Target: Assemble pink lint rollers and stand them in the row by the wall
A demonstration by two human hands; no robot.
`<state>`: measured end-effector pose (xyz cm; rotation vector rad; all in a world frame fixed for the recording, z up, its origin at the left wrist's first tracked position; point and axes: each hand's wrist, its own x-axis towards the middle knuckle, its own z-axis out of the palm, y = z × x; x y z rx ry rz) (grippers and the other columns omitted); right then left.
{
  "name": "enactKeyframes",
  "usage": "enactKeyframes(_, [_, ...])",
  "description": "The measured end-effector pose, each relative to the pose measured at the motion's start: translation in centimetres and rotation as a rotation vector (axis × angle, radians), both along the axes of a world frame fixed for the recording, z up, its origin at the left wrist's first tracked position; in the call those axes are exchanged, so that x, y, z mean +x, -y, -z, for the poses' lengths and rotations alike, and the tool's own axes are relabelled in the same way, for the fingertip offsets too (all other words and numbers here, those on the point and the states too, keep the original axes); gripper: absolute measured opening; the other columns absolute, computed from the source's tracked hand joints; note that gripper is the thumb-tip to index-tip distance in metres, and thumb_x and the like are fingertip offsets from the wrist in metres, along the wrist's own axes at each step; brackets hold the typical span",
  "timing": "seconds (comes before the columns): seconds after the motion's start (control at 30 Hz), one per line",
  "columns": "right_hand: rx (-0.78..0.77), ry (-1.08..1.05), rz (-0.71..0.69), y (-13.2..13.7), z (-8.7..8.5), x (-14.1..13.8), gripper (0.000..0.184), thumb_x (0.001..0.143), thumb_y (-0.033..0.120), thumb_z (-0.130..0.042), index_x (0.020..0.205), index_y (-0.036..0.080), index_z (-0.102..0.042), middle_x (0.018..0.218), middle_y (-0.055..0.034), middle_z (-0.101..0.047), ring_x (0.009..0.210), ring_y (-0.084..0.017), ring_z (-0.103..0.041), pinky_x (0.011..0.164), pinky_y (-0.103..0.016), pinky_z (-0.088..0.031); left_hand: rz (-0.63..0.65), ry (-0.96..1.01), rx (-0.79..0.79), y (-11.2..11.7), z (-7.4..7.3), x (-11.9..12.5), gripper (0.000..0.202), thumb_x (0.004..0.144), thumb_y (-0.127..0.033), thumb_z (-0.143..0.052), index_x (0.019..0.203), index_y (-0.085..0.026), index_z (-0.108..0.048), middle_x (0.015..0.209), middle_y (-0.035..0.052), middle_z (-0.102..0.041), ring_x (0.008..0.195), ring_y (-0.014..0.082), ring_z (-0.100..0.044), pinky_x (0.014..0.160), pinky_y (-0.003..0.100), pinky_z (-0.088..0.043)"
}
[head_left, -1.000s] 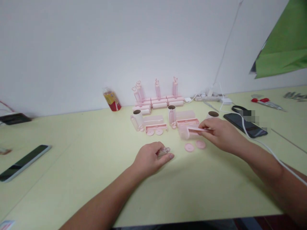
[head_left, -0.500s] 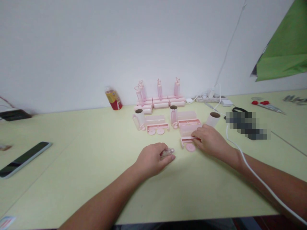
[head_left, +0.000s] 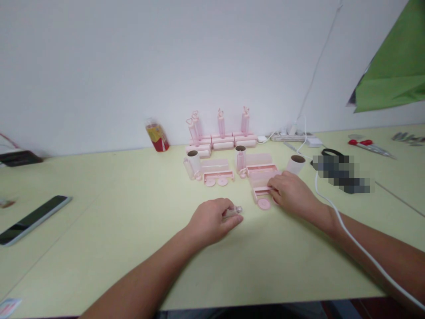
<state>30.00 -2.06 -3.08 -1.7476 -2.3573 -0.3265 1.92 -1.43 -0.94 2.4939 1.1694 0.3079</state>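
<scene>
My left hand (head_left: 210,219) rests on the pale green table (head_left: 99,248), fingers closed round a small clear pink handle piece (head_left: 234,211). My right hand (head_left: 292,192) lies to the right with its fingertips pinched on a pink plastic tray piece (head_left: 260,191) that sits on the table. A pink disc (head_left: 264,204) lies just in front of that tray. Behind it stand a translucent cover (head_left: 260,178) and a paper roll (head_left: 295,164).
Rows of pink roller parts (head_left: 219,141) stand near the wall, with a red can (head_left: 156,135) to their left. A phone (head_left: 31,219) lies at far left. A white cable (head_left: 358,248) crosses my right forearm. Scissors (head_left: 368,145) and a power strip (head_left: 288,136) are at the back right.
My right hand brought the pink tray piece down from the air onto the table and now holds it there beside the disc. My left hand stayed put.
</scene>
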Motion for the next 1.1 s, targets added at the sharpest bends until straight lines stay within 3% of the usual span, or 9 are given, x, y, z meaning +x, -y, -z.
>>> enactKeyframes(0.27, [-0.018,-0.019,0.041,0.5,-0.6,-0.4,0.013,0.086,0.023,-0.056,0.077,0.017,-0.064,0.076,-0.0078,-0.068,0.075,-0.023,-0.054,0.068,-0.032,-0.031,-0.007,0.006,-0.014,0.1,-0.2,0.0,0.031,0.086,-0.049,-0.056,0.09,-0.019,-0.064,0.081,0.002,-0.062,0.067,0.0142,-0.051,0.06,0.025,-0.033])
enactKeyframes(0.47, [-0.083,-0.227,0.063,0.6,-1.1,1.0,0.015,0.083,0.021,-0.052,0.077,0.018,-0.066,0.074,-0.0051,-0.068,0.066,-0.018,-0.057,0.06,-0.029,-0.032,-0.004,0.019,-0.014,0.1,0.0,0.0,0.03,0.086,-0.048,-0.057,0.087,-0.019,-0.062,0.078,0.0016,-0.06,0.065,0.0143,-0.05,0.059,0.026,-0.032])
enactKeyframes(0.57, [-0.021,-0.414,0.068,0.9,-1.9,1.3,0.016,0.085,0.022,-0.052,0.08,0.018,-0.067,0.069,-0.0019,-0.066,0.061,-0.016,-0.056,0.058,-0.027,-0.033,-0.027,0.08,-0.03,0.2,-0.2,0.0,0.029,0.086,-0.043,-0.057,0.103,-0.02,-0.058,0.079,0.0004,-0.059,0.066,0.0146,-0.05,0.06,0.026,-0.033])
enactKeyframes(0.63, [-0.03,-0.571,0.019,1.6,-2.4,0.6,0.018,0.088,0.028,-0.053,0.083,0.018,-0.066,0.066,0.0,-0.063,0.058,-0.014,-0.053,0.057,-0.026,-0.034,-0.034,0.149,-0.041,0.4,-0.3,0.0,0.031,0.085,-0.033,-0.056,0.112,-0.019,-0.05,0.08,-0.0002,-0.057,0.067,0.0145,-0.05,0.061,0.026,-0.035])
enactKeyframes(0.7, [-0.129,-0.723,-0.065,2.5,-2.4,-0.7,0.022,0.09,0.037,-0.055,0.089,0.017,-0.065,0.065,0.0013,-0.061,0.055,-0.013,-0.05,0.054,-0.025,-0.034,-0.007,0.195,-0.038,0.6,-0.3,0.1,0.029,0.082,-0.023,-0.054,0.109,-0.018,-0.046,0.082,-0.0001,-0.057,0.068,0.0142,-0.049,0.062,0.026,-0.037])
enactKeyframes(0.83, [-0.39,-0.88,-0.302,4.2,-1.8,-3.5,0.039,0.086,0.044,-0.065,0.112,0.016,-0.06,0.068,0.0022,-0.059,0.058,-0.012,-0.05,0.054,-0.022,-0.037,0.174,0.175,-0.004,1.1,0.1,0.7,0.02,0.084,-0.021,-0.053,0.104,-0.019,-0.05,0.089,0.003,-0.059,0.075,0.0155,-0.052,0.068,0.027,-0.041])
enactKeyframes(0.93, [-0.437,-0.873,-0.347,4.6,-1.3,-4.6,0.027,0.086,0.041,-0.065,0.097,0.016,-0.064,0.063,0.0033,-0.056,0.055,-0.01,-0.047,0.052,-0.022,-0.034,0.289,0.134,0.055,1.2,0.7,1.1,0.022,0.089,-0.025,-0.052,0.11,-0.019,-0.054,0.097,0.006,-0.062,0.086,0.0182,-0.056,0.076,0.029,-0.043])
enactKeyframes(1.03, [-0.402,-0.944,-0.278,4.4,-1.1,-4.5,0.023,0.088,0.037,-0.063,0.08,0.016,-0.063,0.057,0.0041,-0.052,0.052,-0.009,-0.043,0.05,-0.022,-0.031,0.211,0.096,0.075,0.9,0.9,1.2,0.027,0.091,-0.034,-0.054,0.113,-0.019,-0.056,0.101,0.0073,-0.064,0.091,0.0204,-0.059,0.081,0.032,-0.045])
enactKeyframes(1.1, [-0.379,-1.066,-0.208,4.1,-1.0,-4.0,0.022,0.086,0.036,-0.065,0.079,0.016,-0.063,0.059,0.0035,-0.053,0.053,-0.01,-0.044,0.05,-0.022,-0.032,0.128,0.073,0.064,0.6,0.7,1.0,0.03,0.092,-0.038,-0.054,0.114,-0.019,-0.057,0.104,0.0081,-0.066,0.092,0.0212,-0.06,0.082,0.033,-0.046])
